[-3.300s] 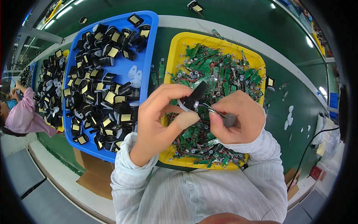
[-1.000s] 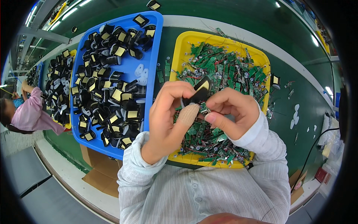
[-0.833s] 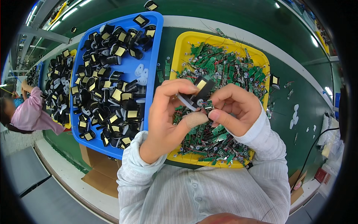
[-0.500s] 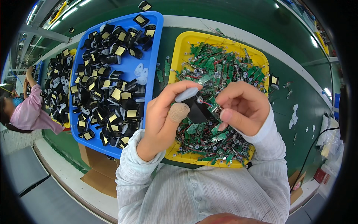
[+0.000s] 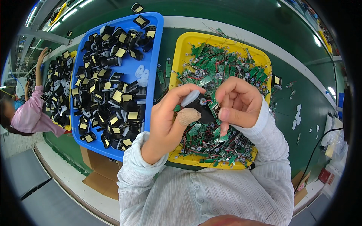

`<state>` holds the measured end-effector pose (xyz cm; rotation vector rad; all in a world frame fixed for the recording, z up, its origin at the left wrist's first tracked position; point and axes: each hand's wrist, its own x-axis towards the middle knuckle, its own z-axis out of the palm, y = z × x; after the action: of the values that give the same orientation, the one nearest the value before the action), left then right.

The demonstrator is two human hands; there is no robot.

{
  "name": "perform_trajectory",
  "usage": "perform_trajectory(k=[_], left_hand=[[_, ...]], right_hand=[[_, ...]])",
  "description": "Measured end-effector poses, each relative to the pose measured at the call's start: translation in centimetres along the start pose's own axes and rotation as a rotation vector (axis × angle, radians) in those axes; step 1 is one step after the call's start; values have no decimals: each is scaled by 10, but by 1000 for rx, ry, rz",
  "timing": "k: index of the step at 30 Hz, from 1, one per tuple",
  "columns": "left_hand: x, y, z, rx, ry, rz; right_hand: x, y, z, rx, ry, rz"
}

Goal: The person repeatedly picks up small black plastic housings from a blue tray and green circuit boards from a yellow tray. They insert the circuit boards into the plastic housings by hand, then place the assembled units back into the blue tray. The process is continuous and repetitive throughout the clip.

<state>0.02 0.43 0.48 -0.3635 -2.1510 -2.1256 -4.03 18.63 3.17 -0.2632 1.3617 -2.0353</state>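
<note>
- A blue tray [image 5: 154, 56] holds many black parts [image 5: 86, 99].
- A yellow tray [image 5: 182, 45] holds a heap of green boards [image 5: 228, 69].
- The left hand [image 5: 164, 122] is curled, with a black piece between thumb and finger.
- The right hand [image 5: 243, 107] pinches a little board.
- The black piece [image 5: 205, 114] is over the yellow tray.
- The little board [image 5: 215, 109] is right by it.
</note>
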Motion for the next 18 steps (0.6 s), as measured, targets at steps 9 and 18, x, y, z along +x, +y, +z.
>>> perform_trajectory(k=[9, 18], left_hand=[[0, -5, 0, 197, 13, 168], [6, -2, -1, 347, -70, 207]], right_hand=[[-2, -5, 1, -104, 51, 131], [-5, -7, 12, -379, 124, -1]])
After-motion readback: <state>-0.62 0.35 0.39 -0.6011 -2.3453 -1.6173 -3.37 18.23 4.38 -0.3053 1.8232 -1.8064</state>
